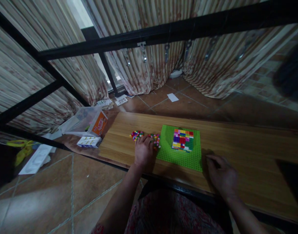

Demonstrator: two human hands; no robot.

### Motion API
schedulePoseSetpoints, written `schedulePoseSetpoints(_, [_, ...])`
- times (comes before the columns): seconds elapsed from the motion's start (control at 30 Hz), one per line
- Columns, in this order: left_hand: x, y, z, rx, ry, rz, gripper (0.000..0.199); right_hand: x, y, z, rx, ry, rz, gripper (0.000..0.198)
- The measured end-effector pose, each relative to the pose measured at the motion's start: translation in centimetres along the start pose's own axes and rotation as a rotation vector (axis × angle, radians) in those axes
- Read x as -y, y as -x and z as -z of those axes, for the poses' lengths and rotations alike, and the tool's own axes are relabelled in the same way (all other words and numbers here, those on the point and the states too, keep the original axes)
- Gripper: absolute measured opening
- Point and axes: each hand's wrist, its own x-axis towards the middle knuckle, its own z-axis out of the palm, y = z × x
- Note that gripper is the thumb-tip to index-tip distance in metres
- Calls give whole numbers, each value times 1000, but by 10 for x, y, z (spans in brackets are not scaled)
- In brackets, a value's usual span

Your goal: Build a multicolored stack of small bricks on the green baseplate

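A green studded baseplate lies on the wooden table in front of me. On it stands a block built of many-coloured toy bricks, with red, blue, white, pink and yellow pieces on top. My left hand rests on the table left of the baseplate, its fingers spread among loose small bricks; the bricks partly hide its fingertips. To the right of the baseplate, apart from it, is my right hand. Its fingers are curled in toward the thumb, and I cannot make out whether something small is between them.
The long wooden table has a dark object at its right. Left of it stand a clear plastic bin with an orange label and a small box. A black metal frame crosses before striped curtains.
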Motion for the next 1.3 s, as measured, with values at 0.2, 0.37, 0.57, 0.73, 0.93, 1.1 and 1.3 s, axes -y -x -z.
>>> schedulePoseSetpoints(0.2, [11,-20,3,13,-105,38,21,3,-1,0,-10,-28,-1,31])
schedulePoseSetpoints(0.37, [-6,-42,2,104,-140,-60,18,1,0,-1,-3,-22,-14,29])
schedulePoseSetpoints(0.57, [-20,-58,-7,253,-208,-41,22,4,-1,-1,-8,-37,-7,29])
schedulePoseSetpoints(0.73, [-20,-65,-6,321,-239,-20,25,6,-2,-1,-5,-43,-16,27])
schedulePoseSetpoints(0.93, [-28,-77,4,438,-254,-14,25,7,-3,-2,-3,-63,-18,25])
schedulePoseSetpoints(1.1, [-30,-89,1,501,-304,1,25,10,-4,-3,-10,-75,-13,24])
schedulePoseSetpoints(1.3, [-28,-102,0,572,-307,-24,25,13,-4,-2,-1,-82,-20,22])
